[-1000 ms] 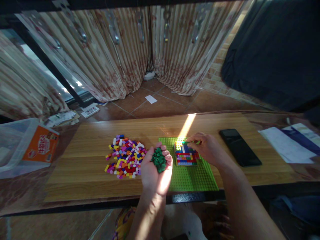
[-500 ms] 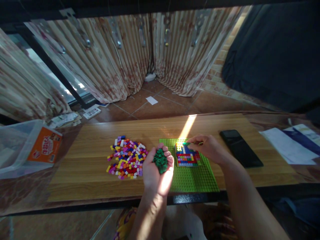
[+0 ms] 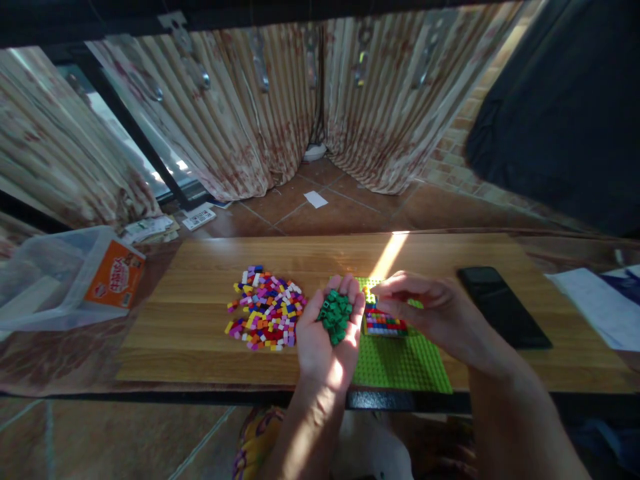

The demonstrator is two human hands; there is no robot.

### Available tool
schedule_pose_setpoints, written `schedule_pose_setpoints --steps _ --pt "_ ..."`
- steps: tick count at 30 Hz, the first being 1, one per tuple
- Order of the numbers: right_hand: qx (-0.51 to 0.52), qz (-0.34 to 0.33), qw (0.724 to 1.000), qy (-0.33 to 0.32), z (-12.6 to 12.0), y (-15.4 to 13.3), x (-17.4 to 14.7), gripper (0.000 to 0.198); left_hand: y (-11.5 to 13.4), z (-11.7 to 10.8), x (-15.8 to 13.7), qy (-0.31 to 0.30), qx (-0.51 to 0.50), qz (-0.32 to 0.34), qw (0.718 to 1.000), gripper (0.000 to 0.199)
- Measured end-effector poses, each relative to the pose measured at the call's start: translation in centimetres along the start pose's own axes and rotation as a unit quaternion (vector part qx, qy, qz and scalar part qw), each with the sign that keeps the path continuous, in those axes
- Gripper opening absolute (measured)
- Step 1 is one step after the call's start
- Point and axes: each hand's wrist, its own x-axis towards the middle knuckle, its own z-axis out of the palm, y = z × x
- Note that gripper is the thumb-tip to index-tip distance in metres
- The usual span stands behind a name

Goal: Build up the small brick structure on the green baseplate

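My left hand (image 3: 320, 353) is cupped palm up, holding a heap of small dark-green toy bricks (image 3: 335, 316). It is between the brick pile and the light-green baseplate (image 3: 405, 367), over the plate's left edge. On the plate lies a multicoloured brick build (image 3: 384, 325) in rows of red, blue, white and other colours. My right hand (image 3: 440, 313) reaches over that build from the right. Its thumb and forefinger come together near the build's far side; whatever is between them is too small to make out. The hand hides much of the build.
Left of my hands, a loose pile of mixed-colour bricks (image 3: 270, 310) lies on the wooden table (image 3: 190, 360). A black phone (image 3: 503, 307) rests at the right, with papers (image 3: 585, 307) beyond. A clear plastic bin (image 3: 65, 267) with an orange label stands far left.
The whole view has shifted, with things sitting further right. My right hand has turned and now covers more of the build. My left palm lies more open to view, still holding the green bricks.
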Motion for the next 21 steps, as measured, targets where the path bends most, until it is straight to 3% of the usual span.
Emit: schedule_pose_setpoints --steps 6,12,21 --pt "-0.095 -0.023 0.991 -0.086 2.4 -2.1 -0.4 0.015 0.0 -0.4 -0.1 -0.043 0.022 -0.002 0.999 0.028" --pt "-0.184 -0.018 0.98 -0.076 3.8 -2.2 -0.4 0.006 0.2 -0.3 -0.3 -0.039 0.004 0.01 0.999 0.032" --pt "-0.129 -0.029 0.989 -0.065 4.9 -1.8 -0.2 0.012 0.3 -0.6 -0.3 -0.051 0.002 0.024 0.998 0.031"
